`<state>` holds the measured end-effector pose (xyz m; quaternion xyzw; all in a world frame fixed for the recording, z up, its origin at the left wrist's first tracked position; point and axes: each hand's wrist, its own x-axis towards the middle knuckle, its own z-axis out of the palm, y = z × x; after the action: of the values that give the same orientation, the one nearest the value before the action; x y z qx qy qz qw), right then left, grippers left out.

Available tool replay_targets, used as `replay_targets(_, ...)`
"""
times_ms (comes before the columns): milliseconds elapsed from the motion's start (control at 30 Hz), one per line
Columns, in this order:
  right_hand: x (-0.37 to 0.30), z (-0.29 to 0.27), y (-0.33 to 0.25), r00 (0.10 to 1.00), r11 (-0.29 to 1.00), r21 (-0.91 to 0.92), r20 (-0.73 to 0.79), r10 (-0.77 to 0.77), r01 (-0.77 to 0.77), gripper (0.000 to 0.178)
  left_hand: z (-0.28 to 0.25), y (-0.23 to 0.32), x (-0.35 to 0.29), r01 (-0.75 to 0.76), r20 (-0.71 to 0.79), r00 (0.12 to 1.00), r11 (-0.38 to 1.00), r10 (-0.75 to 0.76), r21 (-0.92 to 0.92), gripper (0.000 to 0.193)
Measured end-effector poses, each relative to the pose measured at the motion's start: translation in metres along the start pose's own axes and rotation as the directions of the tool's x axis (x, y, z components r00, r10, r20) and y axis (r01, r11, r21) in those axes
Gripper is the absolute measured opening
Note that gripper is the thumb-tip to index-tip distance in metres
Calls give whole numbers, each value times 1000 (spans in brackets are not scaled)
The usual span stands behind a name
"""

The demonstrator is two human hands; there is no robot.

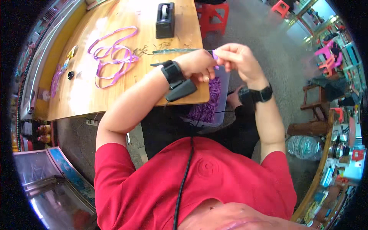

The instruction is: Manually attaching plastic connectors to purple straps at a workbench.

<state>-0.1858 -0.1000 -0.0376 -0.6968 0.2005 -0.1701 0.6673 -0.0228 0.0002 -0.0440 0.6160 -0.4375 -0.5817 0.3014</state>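
Red shirt (214,168) sits nearest. Right hand (238,59) pinches purple ribbon (215,55); left hand (198,65) is half curled, its hold hard to see. Loose pinching could drop ribbon into the tub (224,92) below both hands.

Showing a red stool (211,12) at the upper middle of the frame, a wooden stool (321,96) at the right, a big clear bottle (304,147) lower right, a blue-edged cabinet (73,174) lower left.
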Motion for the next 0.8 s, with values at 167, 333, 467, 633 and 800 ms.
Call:
replay_targets(167, 106, 32, -31, 987, 966, -214, 98, -126, 145, 27, -4, -13, 5, -86, 10, 996, 991, 85, 107, 38)
replay_targets(333, 189, 53, -30, 999, 961, -273, 13, 48, -43, 24, -2, -12, 9, -101, 43, 994, 988, 96, 118, 30)
replay_targets(467, 205, 68, -31, 988, 979, -132, -35, 153, -156, 19, -1, -9, -1, -130, 1, 991, 984, 131, 122, 37)
replay_targets(633, 214, 67, -30, 972, 972, -31, -22, 233, -234, 15, -1, -7, -3, -159, 58, 987, 973, 151, 168, 38)
replay_targets(800, 197, 77, -44, 989, 990, 16, -43, 142, -142, 17, 0, -17, 5, -175, 57, 984, 969, 167, 176, 38)
